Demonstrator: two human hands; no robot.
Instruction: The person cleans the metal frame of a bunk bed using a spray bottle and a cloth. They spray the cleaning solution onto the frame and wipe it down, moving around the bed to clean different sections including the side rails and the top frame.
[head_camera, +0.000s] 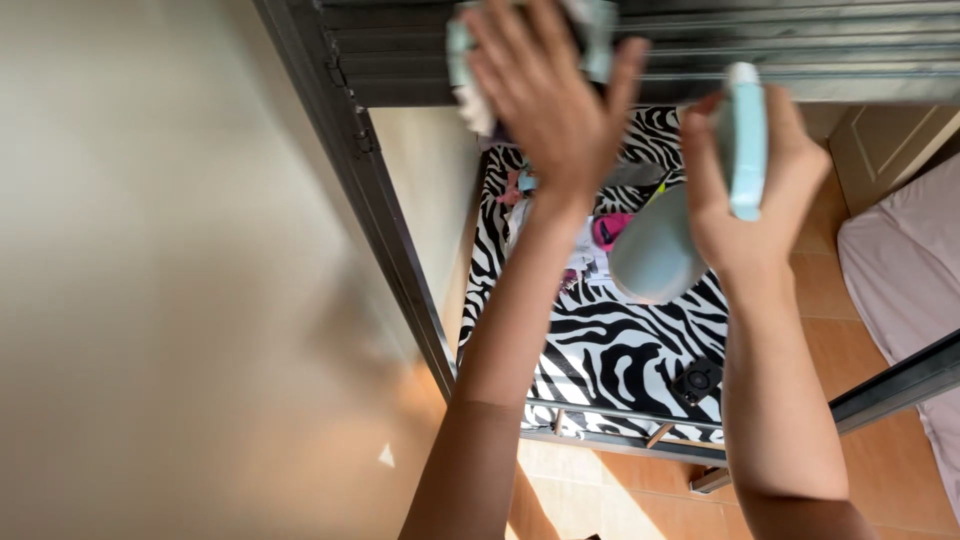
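**Cloth pressed flat, spray bottle gripped high against a grey metal frame**

Fingers of your right hand (745, 190) are wrapped closed around the neck of a pale blue spray bottle (665, 235), thumb on one side, the trigger head standing up at 12 o'clock from your knuckles and the rounded body hanging toward 7 o'clock. Your left hand (550, 105) is spread wide, palm flat, pinning a pale cloth (470, 85) against the grey metal rail (800, 50) at the top of the view; it clasps nothing, it only presses.

Judged from its look, the bottle is plastic, light to middling depending on fill, smooth and apt to slip if wet; the narrow neck under the trigger, where you hold it now, seems the surest place to take it. The cloth looks soft and limp, so it will likely bunch unless the whole palm stays on it.

Both forearms rise from 6 o'clock, the left leaning toward 1 o'clock, the right nearly straight up, wrists well apart. Below and between them lies a zebra-striped surface (600, 350) with small pink and blue items too blurred to tell. A plain wall (180, 280) fills the 9 o'clock side, orange floor tiles (840, 330) and pale pink bedding (900, 260) sit at 3 o'clock.
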